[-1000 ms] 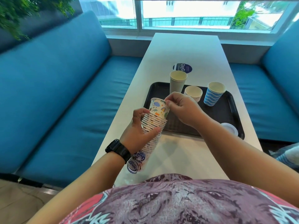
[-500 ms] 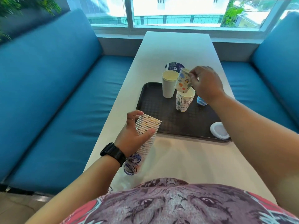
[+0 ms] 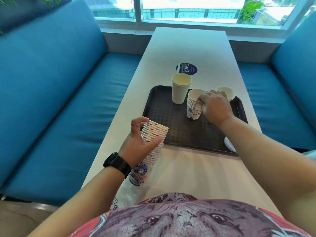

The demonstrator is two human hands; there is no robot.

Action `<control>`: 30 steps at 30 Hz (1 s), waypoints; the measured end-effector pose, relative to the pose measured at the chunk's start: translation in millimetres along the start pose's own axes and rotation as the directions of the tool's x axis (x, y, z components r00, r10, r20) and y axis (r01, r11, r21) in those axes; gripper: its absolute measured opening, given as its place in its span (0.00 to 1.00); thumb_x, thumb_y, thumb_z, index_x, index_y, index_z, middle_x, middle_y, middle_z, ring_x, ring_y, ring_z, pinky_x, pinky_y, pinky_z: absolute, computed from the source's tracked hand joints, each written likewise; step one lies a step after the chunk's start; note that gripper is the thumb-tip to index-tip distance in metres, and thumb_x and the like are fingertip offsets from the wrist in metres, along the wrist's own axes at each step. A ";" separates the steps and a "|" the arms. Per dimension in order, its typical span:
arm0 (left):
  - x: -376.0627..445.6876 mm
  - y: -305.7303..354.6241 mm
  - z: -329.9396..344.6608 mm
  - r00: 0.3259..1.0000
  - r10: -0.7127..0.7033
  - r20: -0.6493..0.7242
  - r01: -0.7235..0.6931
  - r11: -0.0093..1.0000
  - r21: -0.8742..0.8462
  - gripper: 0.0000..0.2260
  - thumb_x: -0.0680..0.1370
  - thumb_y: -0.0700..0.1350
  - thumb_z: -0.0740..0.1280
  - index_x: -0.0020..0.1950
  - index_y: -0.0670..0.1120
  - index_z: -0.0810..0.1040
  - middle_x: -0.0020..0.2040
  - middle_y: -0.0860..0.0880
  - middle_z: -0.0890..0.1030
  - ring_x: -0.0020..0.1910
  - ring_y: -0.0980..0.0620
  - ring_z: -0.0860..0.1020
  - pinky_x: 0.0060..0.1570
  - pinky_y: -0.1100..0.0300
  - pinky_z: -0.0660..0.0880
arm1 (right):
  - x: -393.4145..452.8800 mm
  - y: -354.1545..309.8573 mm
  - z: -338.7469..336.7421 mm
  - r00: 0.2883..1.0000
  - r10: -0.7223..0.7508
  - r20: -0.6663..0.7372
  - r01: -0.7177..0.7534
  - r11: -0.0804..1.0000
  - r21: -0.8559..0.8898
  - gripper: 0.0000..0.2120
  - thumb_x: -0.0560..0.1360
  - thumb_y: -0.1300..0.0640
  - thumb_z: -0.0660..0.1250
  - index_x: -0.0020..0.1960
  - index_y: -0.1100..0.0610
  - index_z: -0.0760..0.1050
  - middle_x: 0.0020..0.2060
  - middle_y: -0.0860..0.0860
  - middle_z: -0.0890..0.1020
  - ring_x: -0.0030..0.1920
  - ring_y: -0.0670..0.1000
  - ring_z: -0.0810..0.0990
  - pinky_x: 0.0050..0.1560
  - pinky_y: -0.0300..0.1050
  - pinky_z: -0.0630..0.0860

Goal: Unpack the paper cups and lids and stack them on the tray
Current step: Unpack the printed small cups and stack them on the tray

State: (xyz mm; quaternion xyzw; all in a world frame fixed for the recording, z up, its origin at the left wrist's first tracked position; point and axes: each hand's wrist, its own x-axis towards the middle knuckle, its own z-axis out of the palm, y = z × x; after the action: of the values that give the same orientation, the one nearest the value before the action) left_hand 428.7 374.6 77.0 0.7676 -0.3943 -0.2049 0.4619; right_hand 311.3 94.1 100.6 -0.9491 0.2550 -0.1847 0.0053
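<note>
The right hand (image 3: 214, 106) has just seated another cup on the tray stack (image 3: 194, 106), fingers seemingly still at its rim. The left hand (image 3: 142, 144) grips the remaining sleeve (image 3: 153, 141).

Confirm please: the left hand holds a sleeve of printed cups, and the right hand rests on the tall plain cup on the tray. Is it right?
Not quite. In the head view the right hand is at the short stack of printed cups, not the tall plain cup beside it on the tray. The left hand does hold the sleeve of printed cups.
</note>
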 end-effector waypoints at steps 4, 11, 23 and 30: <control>-0.1 -2.4 3.0 1.000 -0.013 -0.002 0.013 1.000 -0.007 0.28 0.75 0.48 0.73 0.59 0.65 0.55 0.62 0.52 0.73 0.52 0.59 0.80 0.45 0.74 0.75 | -1.6 2.6 3.5 1.000 0.006 0.021 -0.007 0.999 0.041 0.09 0.73 0.67 0.65 0.49 0.61 0.81 0.49 0.60 0.84 0.53 0.62 0.80 0.60 0.54 0.67; -3.2 -0.8 5.6 0.999 -0.012 -0.032 0.011 1.000 -0.025 0.28 0.75 0.48 0.73 0.59 0.65 0.55 0.57 0.60 0.71 0.51 0.61 0.80 0.44 0.74 0.75 | -0.1 5.3 2.3 0.995 0.028 0.091 -0.038 0.994 0.104 0.11 0.74 0.66 0.64 0.54 0.60 0.81 0.54 0.59 0.83 0.58 0.62 0.76 0.62 0.51 0.65; -7.4 7.1 9.2 0.998 0.006 -0.056 -0.008 1.000 -0.027 0.30 0.74 0.49 0.74 0.62 0.60 0.54 0.59 0.55 0.72 0.51 0.61 0.79 0.45 0.72 0.76 | -43.6 -95.5 -37.9 0.956 -0.034 0.292 -0.180 0.719 0.672 0.07 0.78 0.51 0.66 0.54 0.48 0.81 0.48 0.42 0.82 0.50 0.40 0.80 0.51 0.37 0.75; -14.1 12.6 4.8 0.997 0.012 -0.080 -0.012 1.000 0.001 0.30 0.73 0.50 0.75 0.64 0.59 0.57 0.58 0.55 0.73 0.48 0.63 0.79 0.43 0.70 0.76 | -55.2 -113.1 -42.9 0.868 -0.173 0.466 -0.288 0.589 0.755 0.05 0.76 0.53 0.69 0.51 0.52 0.82 0.44 0.47 0.84 0.46 0.45 0.83 0.53 0.45 0.80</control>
State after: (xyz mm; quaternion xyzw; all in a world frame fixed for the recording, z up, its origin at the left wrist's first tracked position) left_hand 411.7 379.9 84.9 0.7728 -0.3802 -0.1712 0.4784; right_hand 306.5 222.9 133.2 -0.8468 0.1647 -0.0308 0.5048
